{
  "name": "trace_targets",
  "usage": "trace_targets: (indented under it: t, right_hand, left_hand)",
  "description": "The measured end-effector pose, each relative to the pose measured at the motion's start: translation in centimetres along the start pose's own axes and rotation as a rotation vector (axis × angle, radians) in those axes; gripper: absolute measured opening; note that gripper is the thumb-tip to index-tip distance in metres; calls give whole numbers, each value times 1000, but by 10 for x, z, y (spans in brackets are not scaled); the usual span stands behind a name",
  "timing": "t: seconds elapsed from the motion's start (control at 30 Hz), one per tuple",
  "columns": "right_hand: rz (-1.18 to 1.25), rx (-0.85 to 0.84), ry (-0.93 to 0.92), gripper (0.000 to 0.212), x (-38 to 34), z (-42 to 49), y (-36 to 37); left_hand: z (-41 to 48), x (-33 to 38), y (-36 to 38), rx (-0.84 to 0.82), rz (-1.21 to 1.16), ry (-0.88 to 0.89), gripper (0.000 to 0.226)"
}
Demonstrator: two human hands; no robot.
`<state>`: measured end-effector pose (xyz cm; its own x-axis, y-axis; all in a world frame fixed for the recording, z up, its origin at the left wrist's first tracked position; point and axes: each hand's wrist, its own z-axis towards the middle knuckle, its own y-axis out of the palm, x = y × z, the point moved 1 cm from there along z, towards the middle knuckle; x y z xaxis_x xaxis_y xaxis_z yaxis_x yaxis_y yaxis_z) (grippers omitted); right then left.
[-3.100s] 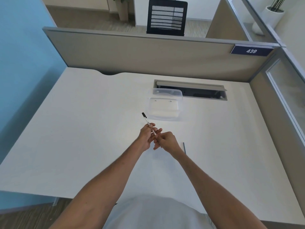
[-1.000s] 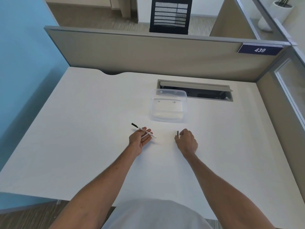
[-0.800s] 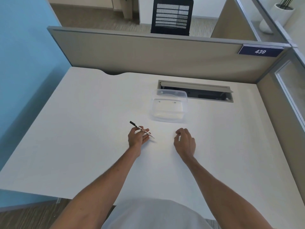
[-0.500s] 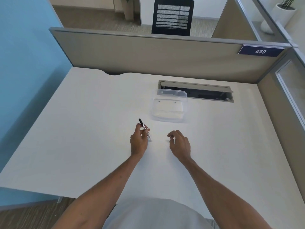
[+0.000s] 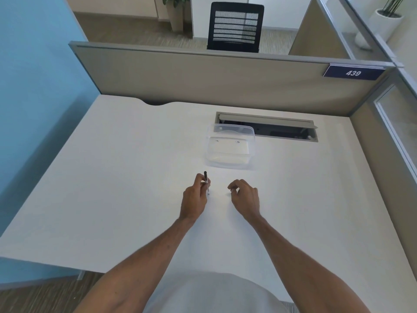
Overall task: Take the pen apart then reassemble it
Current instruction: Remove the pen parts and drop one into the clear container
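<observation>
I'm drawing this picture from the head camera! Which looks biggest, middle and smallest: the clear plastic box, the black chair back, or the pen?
1. Black chair back, though it stands farthest away, so really it is bigger still.
2. Clear plastic box, a bit smaller in the picture.
3. Pen, by far the smallest, held in the left hand.

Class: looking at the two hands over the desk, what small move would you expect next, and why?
Probably the right hand carries over to the pen. The left hand has a grip on the pen, held nearly upright, while the right hand's fingers curl close beside it; whether they hold a part cannot be seen.
</observation>
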<state>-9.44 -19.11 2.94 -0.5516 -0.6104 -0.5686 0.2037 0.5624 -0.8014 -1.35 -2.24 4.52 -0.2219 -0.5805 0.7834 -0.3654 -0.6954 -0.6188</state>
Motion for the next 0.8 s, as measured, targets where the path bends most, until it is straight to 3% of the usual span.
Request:
trace_targets:
  t: [0.17, 0.43, 0.63, 0.8]
  right_hand:
    - [10, -19, 10, 30, -2, -1, -2]
    - [60, -45, 39, 29, -5, -2, -4]
    - [49, -86, 21, 29, -13, 3, -2]
    - [-45, -175, -80, 26, -32, 13, 5]
  left_hand:
    - [8, 4, -9, 122, -88, -59, 18]
    - [34, -4, -33, 313, -468, -252, 22]
    - [43, -19, -42, 363, -683, -443, 28]
    - [44, -37, -40, 275, -888, -695, 35]
